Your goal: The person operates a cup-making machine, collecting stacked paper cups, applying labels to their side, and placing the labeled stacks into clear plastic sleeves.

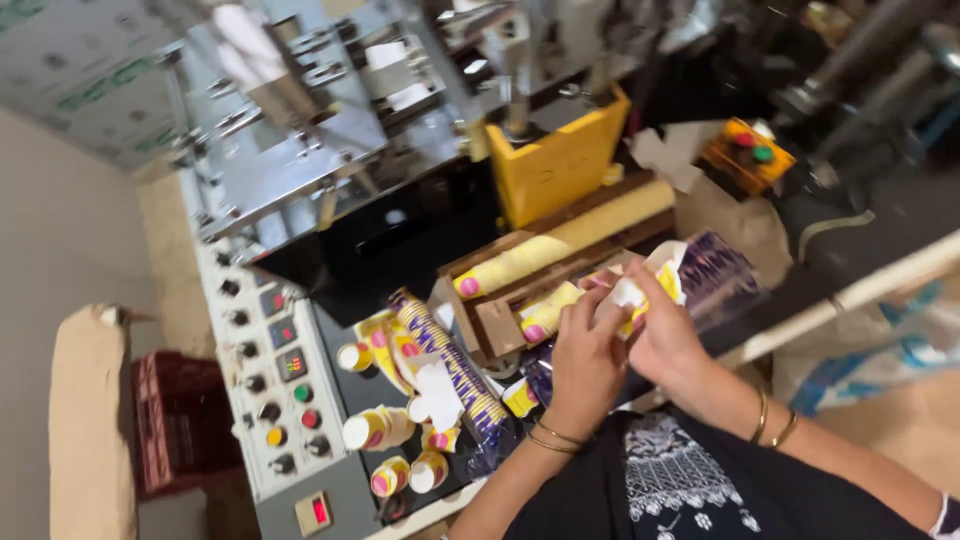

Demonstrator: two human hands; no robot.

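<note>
Both your hands are gripping one paper cup stack [640, 290]: left hand [588, 358] pinching its near end, right hand [662, 335] wrapping underneath. You're holding it just above the wooden tray [500, 325], beside the control panel [275, 385].

there is one view only, from a camera worn on the person's head. it looks steeply down and forward, tilted so the scene leans. it sits close above the left hand [585, 365] and right hand [665, 335], which lie near and right of centre. the machine's control panel [275, 385] runs along the left, and its metal frame [290, 130] fills the far part.
</note>
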